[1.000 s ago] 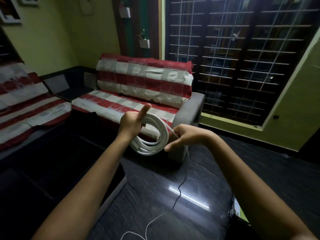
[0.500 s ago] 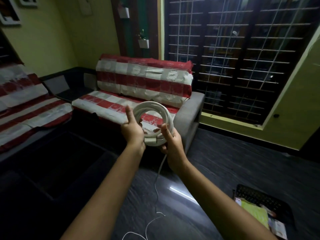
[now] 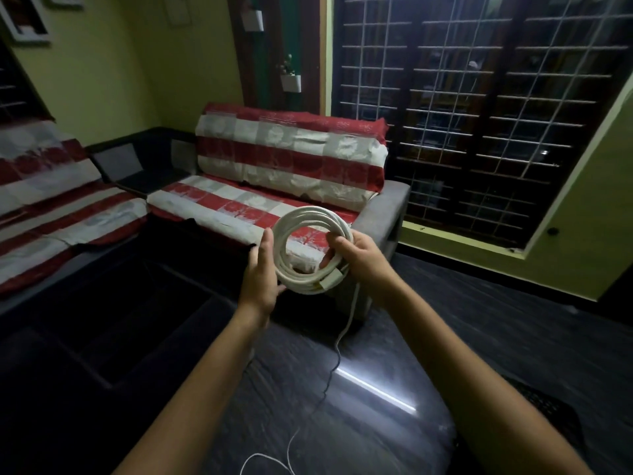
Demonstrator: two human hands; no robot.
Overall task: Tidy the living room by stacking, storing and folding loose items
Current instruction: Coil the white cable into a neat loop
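A white cable wound into a round coil (image 3: 301,217) is held up in front of me, above the dark floor. My right hand (image 3: 359,258) grips the coil's right side, fingers curled through the loops near a white plug. My left hand (image 3: 263,269) supports the coil's left and lower edge, thumb up and fingers mostly straight. A thin loose tail of the cable (image 3: 337,347) hangs from the coil down to the floor.
A red-and-white covered sofa (image 3: 291,173) stands straight ahead, with a second covered seat (image 3: 51,207) at the left. A dark low table (image 3: 102,320) is at my lower left. A grilled window (image 3: 479,97) fills the right wall. A dark object (image 3: 548,413) lies at the lower right.
The coil was turned upright and shifted slightly right. My right hand moved from pinching its lower side to gripping through the loops on the right; my left hand opened along the left edge.
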